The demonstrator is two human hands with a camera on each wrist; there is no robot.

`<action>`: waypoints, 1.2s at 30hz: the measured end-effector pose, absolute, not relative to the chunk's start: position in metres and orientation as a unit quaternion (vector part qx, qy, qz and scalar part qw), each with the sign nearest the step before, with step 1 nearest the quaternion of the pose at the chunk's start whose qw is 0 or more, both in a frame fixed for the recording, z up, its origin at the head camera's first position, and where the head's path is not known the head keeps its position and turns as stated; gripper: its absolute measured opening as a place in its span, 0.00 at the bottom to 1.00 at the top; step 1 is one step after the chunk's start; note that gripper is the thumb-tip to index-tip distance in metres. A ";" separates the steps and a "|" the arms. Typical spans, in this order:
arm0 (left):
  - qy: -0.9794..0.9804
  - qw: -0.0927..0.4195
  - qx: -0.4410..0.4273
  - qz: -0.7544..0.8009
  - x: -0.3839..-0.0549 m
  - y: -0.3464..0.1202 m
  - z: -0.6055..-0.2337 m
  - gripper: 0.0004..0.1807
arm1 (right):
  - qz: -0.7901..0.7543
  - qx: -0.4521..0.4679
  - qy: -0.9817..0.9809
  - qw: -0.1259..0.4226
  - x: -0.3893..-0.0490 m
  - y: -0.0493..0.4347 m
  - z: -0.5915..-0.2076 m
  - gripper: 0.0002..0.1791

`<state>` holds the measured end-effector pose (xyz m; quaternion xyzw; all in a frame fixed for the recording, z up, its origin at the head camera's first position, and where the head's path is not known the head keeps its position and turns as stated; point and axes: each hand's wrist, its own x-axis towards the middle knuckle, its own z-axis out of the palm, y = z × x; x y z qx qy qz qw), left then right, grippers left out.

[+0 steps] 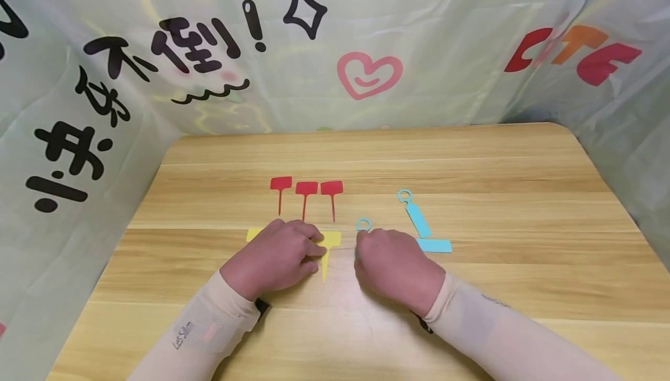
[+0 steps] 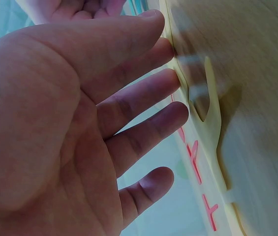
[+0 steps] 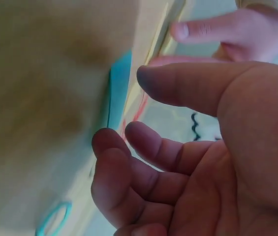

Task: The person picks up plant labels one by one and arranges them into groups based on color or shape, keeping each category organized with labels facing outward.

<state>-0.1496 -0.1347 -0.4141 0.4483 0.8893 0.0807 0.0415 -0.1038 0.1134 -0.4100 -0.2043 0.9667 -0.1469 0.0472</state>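
Observation:
My left hand (image 1: 277, 253) lies over the yellow T-shaped plant labels, its fingers fairly straight. One yellow label (image 1: 331, 238) shows at its fingertips, and the end of another yellow piece (image 1: 253, 234) pokes out on its left. In the left wrist view a yellow stem (image 2: 211, 108) stands out below the fingertips. My right hand (image 1: 395, 264) hovers low with bent fingers over a blue ring-ended label (image 1: 363, 220). In the right wrist view a blue strip (image 3: 120, 83) lies beyond a gap between thumb and fingers; contact is unclear. A flat blue label (image 1: 437, 245) is partly hidden by this hand.
Three red T-shaped labels (image 1: 306, 188) lie in a row beyond my left hand. Another blue ring-ended label (image 1: 419, 220) slants behind my right hand. A printed cloth (image 1: 445, 78) hangs behind the wooden table (image 1: 471, 160).

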 end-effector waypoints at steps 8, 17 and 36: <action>0.893 0.055 0.441 0.076 -0.149 -0.134 -0.414 0.10 | -0.153 -0.115 0.978 0.086 -0.126 0.158 -0.402 0.17; 0.894 0.058 0.438 0.076 -0.148 -0.134 -0.415 0.09 | -0.135 -0.136 0.970 0.150 -0.127 0.209 -0.397 0.11; 0.893 0.053 0.441 0.075 -0.149 -0.134 -0.414 0.09 | -0.116 -0.249 0.959 0.065 -0.119 0.222 -0.408 0.18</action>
